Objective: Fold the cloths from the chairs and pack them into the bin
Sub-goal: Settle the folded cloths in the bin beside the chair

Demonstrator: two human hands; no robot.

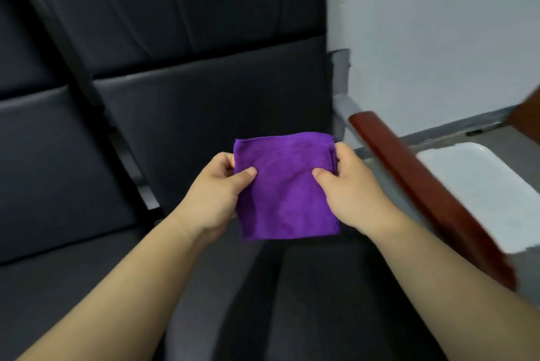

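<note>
A purple cloth (pixel 285 188), folded into a small square, is held up in front of a black chair seat (pixel 210 115). My left hand (pixel 217 191) pinches its left edge, thumb on the front face. On the opposite edge my right hand (pixel 350 188) pinches the cloth the same way. A white bin (pixel 479 194) stands on the floor at the right, beyond the chair's armrest; its inside looks blurred and pale.
A reddish-brown wooden armrest (pixel 423 185) on a grey metal frame runs diagonally between the cloth and the bin. A second black chair (pixel 43 156) adjoins on the left. A pale wall (pixel 438 24) rises behind the bin. My dark-trousered legs (pixel 292 302) fill the lower middle.
</note>
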